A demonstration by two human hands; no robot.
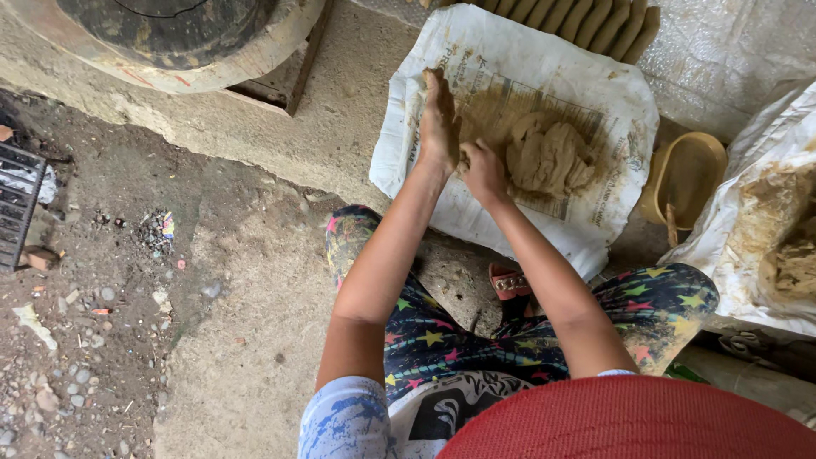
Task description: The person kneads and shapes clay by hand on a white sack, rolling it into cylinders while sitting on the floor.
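Star-patterned leggings (442, 340) fill the lower frame. Above them, at upper centre, I see my left hand (439, 123) flat and open on the white sack (612, 93), my right hand (484, 170) clenched beside the clay lump (548, 157). Kneading; next I'd press firmly into it.

A white printed sack (510, 136) lies flat on the concrete floor (255, 340), clay-smeared. Another white sack (769, 229), crumpled, sits at the right edge.

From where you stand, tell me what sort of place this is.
Probably an outdoor pottery or clay-working yard: both hands knead a lump of clay on a white sack, shaped clay rolls lie beyond, and the dirt floor is bare.
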